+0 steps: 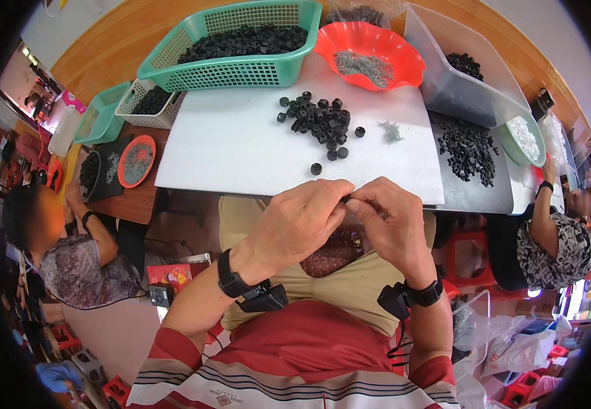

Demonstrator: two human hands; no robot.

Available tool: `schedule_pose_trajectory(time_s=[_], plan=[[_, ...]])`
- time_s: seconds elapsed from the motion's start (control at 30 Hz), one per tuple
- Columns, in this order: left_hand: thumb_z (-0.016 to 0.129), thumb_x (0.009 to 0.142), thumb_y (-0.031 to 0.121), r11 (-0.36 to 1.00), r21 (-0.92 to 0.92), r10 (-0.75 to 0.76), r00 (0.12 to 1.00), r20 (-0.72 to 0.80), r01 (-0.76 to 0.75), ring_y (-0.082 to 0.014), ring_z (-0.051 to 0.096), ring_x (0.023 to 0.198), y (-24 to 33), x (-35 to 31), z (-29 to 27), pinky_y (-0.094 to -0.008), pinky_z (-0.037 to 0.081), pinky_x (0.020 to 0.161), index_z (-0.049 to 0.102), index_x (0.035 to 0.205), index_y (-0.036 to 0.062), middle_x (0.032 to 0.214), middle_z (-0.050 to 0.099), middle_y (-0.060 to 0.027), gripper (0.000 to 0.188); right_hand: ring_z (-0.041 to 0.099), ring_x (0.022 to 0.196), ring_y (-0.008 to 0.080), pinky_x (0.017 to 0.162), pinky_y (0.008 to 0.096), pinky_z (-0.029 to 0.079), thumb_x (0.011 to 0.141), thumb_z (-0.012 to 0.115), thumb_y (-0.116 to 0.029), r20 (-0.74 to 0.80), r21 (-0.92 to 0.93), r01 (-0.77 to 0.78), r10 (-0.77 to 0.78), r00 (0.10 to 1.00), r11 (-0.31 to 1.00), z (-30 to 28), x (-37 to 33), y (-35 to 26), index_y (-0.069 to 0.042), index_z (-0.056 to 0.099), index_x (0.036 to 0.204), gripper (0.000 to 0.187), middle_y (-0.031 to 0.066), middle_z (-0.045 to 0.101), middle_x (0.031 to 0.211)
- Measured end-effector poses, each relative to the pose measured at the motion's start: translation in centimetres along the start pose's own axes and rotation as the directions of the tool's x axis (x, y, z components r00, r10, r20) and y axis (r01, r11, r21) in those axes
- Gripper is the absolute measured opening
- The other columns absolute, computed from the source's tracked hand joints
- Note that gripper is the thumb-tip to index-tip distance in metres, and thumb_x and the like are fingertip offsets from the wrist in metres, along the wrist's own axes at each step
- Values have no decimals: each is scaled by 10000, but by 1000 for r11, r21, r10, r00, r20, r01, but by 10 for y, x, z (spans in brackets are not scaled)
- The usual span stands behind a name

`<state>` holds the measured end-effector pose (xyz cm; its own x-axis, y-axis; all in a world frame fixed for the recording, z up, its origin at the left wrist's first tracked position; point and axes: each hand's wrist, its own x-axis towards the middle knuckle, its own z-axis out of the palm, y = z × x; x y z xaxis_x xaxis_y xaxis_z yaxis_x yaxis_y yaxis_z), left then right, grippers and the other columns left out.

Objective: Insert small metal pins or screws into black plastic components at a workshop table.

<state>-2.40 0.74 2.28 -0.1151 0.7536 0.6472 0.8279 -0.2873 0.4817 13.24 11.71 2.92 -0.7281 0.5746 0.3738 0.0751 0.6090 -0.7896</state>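
The person's red shirt (309,347) lies nearest, closer in than the hands. Ahead of it, just short of the white sheet (220,143), the two hands meet at the fingertips. The right hand (394,210) pinches a black piece (346,200) between thumb and forefinger; the left hand (300,215) bunches its fingers against the same spot, but its tips are hidden, so what they grip cannot be told. Only a sliver of the piece shows between the hands. It is probably light and stiff, like moulded plastic, hardly fragile, yet small and perhaps smooth enough to slip; its sides look the best place to take hold. Beyond the hands, on the sheet, lies a pile (322,123) of black knobs, with a stray knob (316,169) nearest the left hand. Past the right hand lie grey pins (391,132) and, farther out, a red bowl (404,53). A green basket (241,78) stands well beyond the left hand.
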Motion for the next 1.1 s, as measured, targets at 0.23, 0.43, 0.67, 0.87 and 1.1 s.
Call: schedule_pose_trajectory(time_s=[0.23,0.43,0.67,0.87,1.1], plan=[[773,776,-59,962,-232,-142,989,35,146,-187,714,767,-3,-1,0,-275,573,673,685,1063,5,917,724,-96,307,616,720,105,646,249,493,889,745,-22,74,415,-202,189,979,887,0,-8,15,-3,709,996,114,54,677,862],[735,879,-37,381,-763,-499,811,305,521,-129,706,821,-2,-5,-2,-243,581,703,710,1128,3,979,728,-56,253,616,744,90,638,232,489,868,758,18,-104,416,27,19,994,909,8,-12,13,-1,719,1042,180,65,674,956],[708,911,-27,-178,-839,-527,670,523,515,-157,725,846,-5,-9,-1,-289,633,781,690,1120,21,1045,725,-82,215,639,752,123,625,244,503,839,771,28,-163,152,225,-200,966,962,10,-10,7,-46,738,1100,273,85,673,988],[705,926,3,-322,-808,-480,650,589,494,-156,716,916,-5,-14,2,-279,626,793,690,1117,48,1072,719,-78,197,659,709,172,587,267,527,806,800,11,-228,-52,362,-364,903,931,17,-11,10,-86,717,1152,369,95,667,976],[715,944,69,-324,-813,-493,647,582,484,-120,699,913,1,-19,5,-249,599,767,687,1135,39,1055,720,-51,195,674,701,209,544,308,544,770,823,-5,-257,-265,389,-453,853,882,26,-16,15,-83,680,1156,419,102,646,981]])
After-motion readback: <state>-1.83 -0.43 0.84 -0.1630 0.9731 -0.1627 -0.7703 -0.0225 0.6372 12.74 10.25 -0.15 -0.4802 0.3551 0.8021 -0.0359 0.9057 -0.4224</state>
